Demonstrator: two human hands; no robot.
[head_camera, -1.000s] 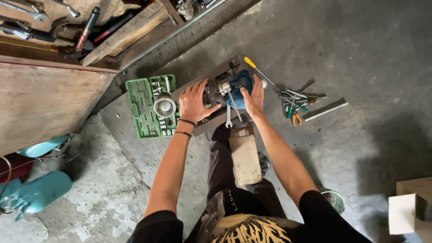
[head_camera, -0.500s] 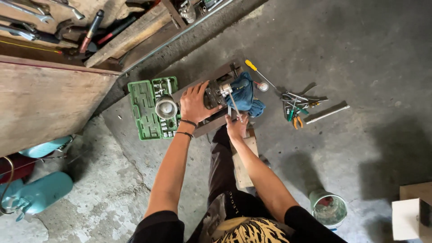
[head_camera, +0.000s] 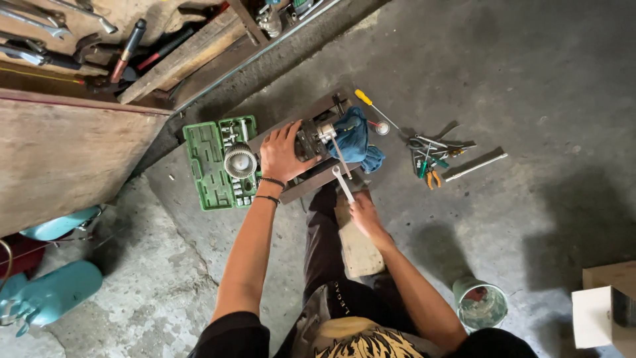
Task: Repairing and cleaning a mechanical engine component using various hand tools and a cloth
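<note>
Down on the concrete floor (head_camera: 530, 99), between the person's knees, sits a small motor assembly (head_camera: 311, 140) on a dark metal plate (head_camera: 318, 180), with a blue rag (head_camera: 354, 139) draped over its right end. The left hand (head_camera: 281, 156) is spread flat over the motor body, fingers splayed and pressing it down, while the right hand (head_camera: 363, 213) is closed around the shank of a silver spanner (head_camera: 343, 182), open end pointing up toward the shaft. I'd say the spanner isn't seated on anything yet, though it's hard to be sure from this high up whether the head touches the fitting by the rag. To do this bit well, I'd keep that left palm bearing straight down so the motor can't twist on the plate, get the spanner jaws fully square on the flats before leaning on it, and pull toward the body rather than push. The rag could snag, so fold it clear. A green socket set case (head_camera: 212, 162) lies open just left of the plate, with a ribbed round part (head_camera: 240, 161) resting on it. A yellow-handled screwdriver (head_camera: 374, 108) and a heap of pliers (head_camera: 430, 159) are off to the right, and a wood block (head_camera: 358, 242) lies under the right wrist.
</note>
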